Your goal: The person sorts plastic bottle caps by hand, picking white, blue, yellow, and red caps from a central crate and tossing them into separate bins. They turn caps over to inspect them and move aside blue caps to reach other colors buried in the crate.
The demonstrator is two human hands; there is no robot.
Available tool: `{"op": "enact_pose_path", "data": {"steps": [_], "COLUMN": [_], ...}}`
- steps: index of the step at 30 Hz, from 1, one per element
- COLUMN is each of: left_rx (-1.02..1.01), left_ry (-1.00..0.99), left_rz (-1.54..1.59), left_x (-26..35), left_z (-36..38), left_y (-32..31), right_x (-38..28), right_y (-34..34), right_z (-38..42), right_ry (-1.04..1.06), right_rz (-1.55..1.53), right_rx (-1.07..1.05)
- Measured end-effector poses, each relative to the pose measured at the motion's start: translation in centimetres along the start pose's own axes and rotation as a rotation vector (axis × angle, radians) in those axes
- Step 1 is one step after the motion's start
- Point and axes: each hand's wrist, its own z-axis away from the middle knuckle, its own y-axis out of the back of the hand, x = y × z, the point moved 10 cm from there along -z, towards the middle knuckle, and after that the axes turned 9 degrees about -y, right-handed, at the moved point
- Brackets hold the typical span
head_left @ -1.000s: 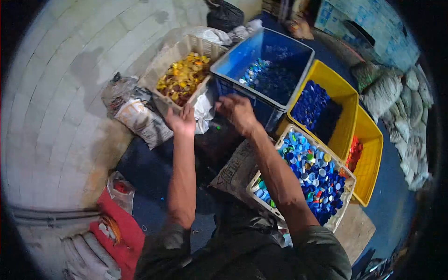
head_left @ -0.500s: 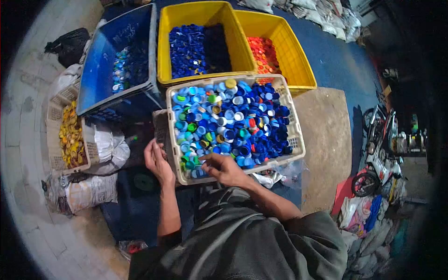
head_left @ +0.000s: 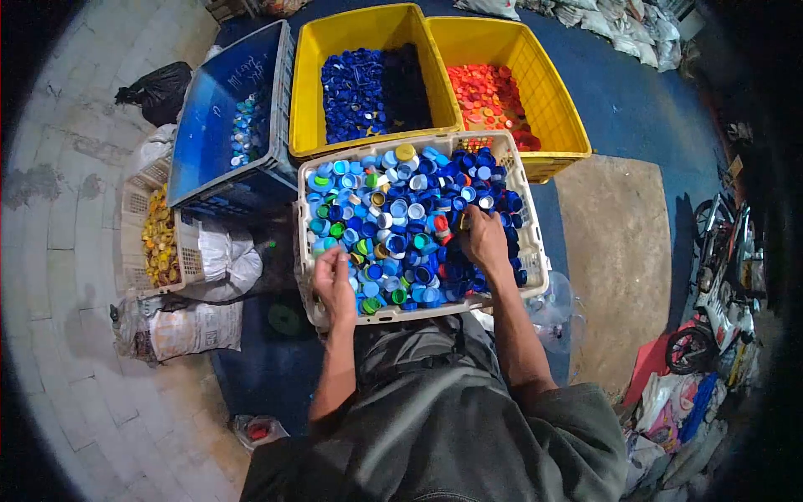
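A white plastic crate (head_left: 535, 251) full of mixed bottle caps (head_left: 401, 222) sits in front of me, mostly light blue on its left and dark blue on its right, with some green, red, white and yellow ones. My right hand (head_left: 487, 241) is in the right half of the crate, fingers curled down and closed at a yellowish bottle cap; the fingertips are partly hidden. Over the lower left edge of the crate is my left hand (head_left: 335, 289), its fingers loosely bent and apart beside light blue caps, with nothing visible in them.
Behind the crate stand a blue bin (head_left: 205, 125) with light caps, a yellow bin (head_left: 305, 92) with dark blue caps and another yellow bin (head_left: 556, 92) with red caps. At left are a basket (head_left: 192, 251) of yellow caps and sacks (head_left: 196, 326). A motorcycle (head_left: 711, 309) stands at right.
My right hand has moved from the crate's lower left to its right half, down among dark blue caps. My left hand has come from outside the crate's left side over its edge.
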Motion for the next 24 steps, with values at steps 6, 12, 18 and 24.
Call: {"op": "enact_pose_path", "data": {"steps": [6, 12, 18, 24], "left_rx": [-0.128, -0.361, -0.776, -0.875], "left_ry": [-0.152, -0.518, -0.705, -0.56], "left_rz": [-0.203, -0.524, -0.878, -1.021], "left_x": [0.4, 5.6, 2.8, 0.9], "left_z": [0.7, -5.1, -9.3, -10.8], "left_y": [-2.2, -9.9, -17.2, -18.0], "right_x": [0.8, -0.2, -1.0, 0.2], "right_y": [-1.5, 0.3, 5.9, 4.7], "right_z": [-0.1, -0.1, 2.6, 4.3], "right_ry": [-0.025, 0.04, -0.117, -0.21], "right_rz": [0.009, -0.042, -0.324, -0.478], "right_rx": [-0.044, -0.027, -0.046, -0.181]}}
